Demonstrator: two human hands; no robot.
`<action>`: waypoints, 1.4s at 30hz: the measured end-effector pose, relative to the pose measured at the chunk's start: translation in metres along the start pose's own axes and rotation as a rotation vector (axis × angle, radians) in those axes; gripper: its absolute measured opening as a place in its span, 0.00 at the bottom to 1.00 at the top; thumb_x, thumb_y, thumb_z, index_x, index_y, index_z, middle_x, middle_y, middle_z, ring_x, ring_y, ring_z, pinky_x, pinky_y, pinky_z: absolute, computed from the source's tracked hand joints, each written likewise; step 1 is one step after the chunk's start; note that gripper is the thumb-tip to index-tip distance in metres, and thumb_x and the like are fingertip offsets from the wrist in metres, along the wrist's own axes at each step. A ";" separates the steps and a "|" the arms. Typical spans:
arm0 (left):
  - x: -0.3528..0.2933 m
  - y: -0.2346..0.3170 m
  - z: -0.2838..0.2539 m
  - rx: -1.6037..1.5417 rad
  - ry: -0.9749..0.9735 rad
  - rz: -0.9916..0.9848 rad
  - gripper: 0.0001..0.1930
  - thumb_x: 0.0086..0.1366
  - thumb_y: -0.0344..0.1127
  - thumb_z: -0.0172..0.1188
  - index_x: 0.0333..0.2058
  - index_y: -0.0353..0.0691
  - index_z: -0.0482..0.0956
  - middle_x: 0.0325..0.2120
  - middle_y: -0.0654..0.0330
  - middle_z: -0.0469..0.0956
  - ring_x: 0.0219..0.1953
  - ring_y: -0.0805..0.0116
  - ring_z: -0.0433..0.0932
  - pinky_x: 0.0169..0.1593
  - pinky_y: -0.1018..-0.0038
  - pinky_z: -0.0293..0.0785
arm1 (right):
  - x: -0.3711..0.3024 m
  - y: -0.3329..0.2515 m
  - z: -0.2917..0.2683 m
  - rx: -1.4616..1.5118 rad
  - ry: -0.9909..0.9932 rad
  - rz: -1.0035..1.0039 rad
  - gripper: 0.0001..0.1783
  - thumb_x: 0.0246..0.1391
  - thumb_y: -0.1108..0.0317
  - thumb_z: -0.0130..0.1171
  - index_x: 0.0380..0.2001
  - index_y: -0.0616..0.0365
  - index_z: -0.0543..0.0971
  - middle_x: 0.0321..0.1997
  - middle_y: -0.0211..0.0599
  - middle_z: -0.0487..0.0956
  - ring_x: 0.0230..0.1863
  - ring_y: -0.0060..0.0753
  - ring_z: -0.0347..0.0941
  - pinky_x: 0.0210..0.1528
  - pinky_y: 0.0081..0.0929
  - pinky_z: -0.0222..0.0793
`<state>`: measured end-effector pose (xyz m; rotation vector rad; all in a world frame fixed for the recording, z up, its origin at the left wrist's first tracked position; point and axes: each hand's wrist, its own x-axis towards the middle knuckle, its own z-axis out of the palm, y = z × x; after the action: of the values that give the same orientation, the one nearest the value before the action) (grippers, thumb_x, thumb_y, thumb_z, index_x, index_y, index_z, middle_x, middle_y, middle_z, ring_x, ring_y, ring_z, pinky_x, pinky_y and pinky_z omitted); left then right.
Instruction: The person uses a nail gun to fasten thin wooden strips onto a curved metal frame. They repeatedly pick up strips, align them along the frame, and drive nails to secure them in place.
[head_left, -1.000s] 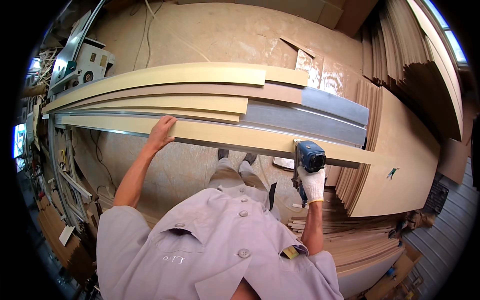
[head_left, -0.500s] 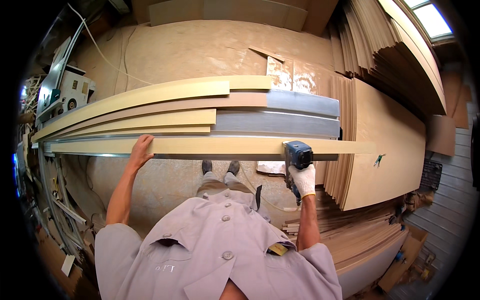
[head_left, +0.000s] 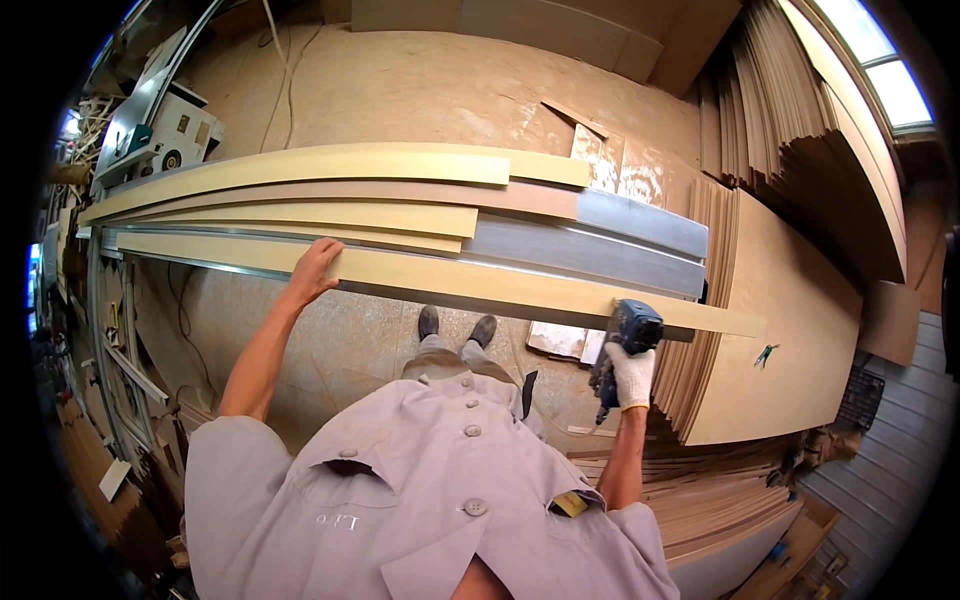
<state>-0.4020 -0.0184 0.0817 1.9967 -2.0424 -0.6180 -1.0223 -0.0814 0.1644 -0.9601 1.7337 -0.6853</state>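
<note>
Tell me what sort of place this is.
Most likely a woodworking or panel-cutting shop. Long boards lie stacked on a bench, sheets of board lean on edge at the right, and the gloved right hand holds a blue power tool.

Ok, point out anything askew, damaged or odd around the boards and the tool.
Nothing looks broken. The boards in the stack are staggered, their right ends stopping at different places. The front yellow strip overhangs farthest, under the left hand and the blue power tool gripped by the gloved right hand. Offcuts lie on the floor.
</note>
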 end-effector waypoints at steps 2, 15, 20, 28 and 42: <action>-0.002 -0.004 0.001 0.002 -0.011 0.014 0.36 0.42 0.24 0.73 0.55 0.35 0.75 0.53 0.51 0.76 0.59 0.47 0.73 0.62 0.60 0.74 | -0.020 -0.018 0.032 0.043 -0.111 0.095 0.07 0.53 0.73 0.67 0.36 0.62 0.84 0.21 0.30 0.80 0.18 0.24 0.75 0.22 0.24 0.69; -0.001 -0.007 0.004 -0.023 0.003 0.038 0.36 0.42 0.25 0.75 0.55 0.37 0.75 0.54 0.51 0.76 0.59 0.47 0.73 0.62 0.60 0.74 | -0.057 -0.009 0.186 -0.489 -0.303 -0.338 0.11 0.51 0.66 0.64 0.34 0.63 0.85 0.25 0.46 0.85 0.29 0.37 0.85 0.33 0.37 0.77; 0.000 -0.016 0.012 -0.055 0.010 0.039 0.37 0.42 0.24 0.76 0.56 0.38 0.74 0.54 0.51 0.76 0.60 0.48 0.73 0.63 0.60 0.74 | -0.063 -0.033 0.146 -0.245 -0.282 0.021 0.08 0.49 0.69 0.64 0.29 0.64 0.85 0.21 0.41 0.82 0.22 0.32 0.80 0.26 0.34 0.73; -0.001 -0.019 0.006 -0.016 -0.037 0.043 0.39 0.42 0.24 0.76 0.57 0.37 0.74 0.56 0.50 0.75 0.61 0.46 0.72 0.64 0.59 0.72 | -0.047 -0.003 0.106 -0.305 -0.174 0.021 0.15 0.49 0.60 0.64 0.27 0.63 0.85 0.20 0.53 0.82 0.27 0.51 0.85 0.32 0.42 0.77; -0.001 -0.019 0.012 -0.010 -0.029 0.003 0.37 0.41 0.24 0.74 0.56 0.37 0.76 0.55 0.48 0.75 0.59 0.44 0.73 0.63 0.59 0.72 | -0.015 0.030 0.014 -0.305 0.073 -0.123 0.14 0.48 0.60 0.67 0.28 0.62 0.86 0.24 0.54 0.84 0.30 0.49 0.86 0.35 0.42 0.79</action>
<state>-0.3896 -0.0160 0.0629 1.9905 -2.0533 -0.6591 -1.0151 -0.0529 0.1428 -1.2724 1.8910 -0.5483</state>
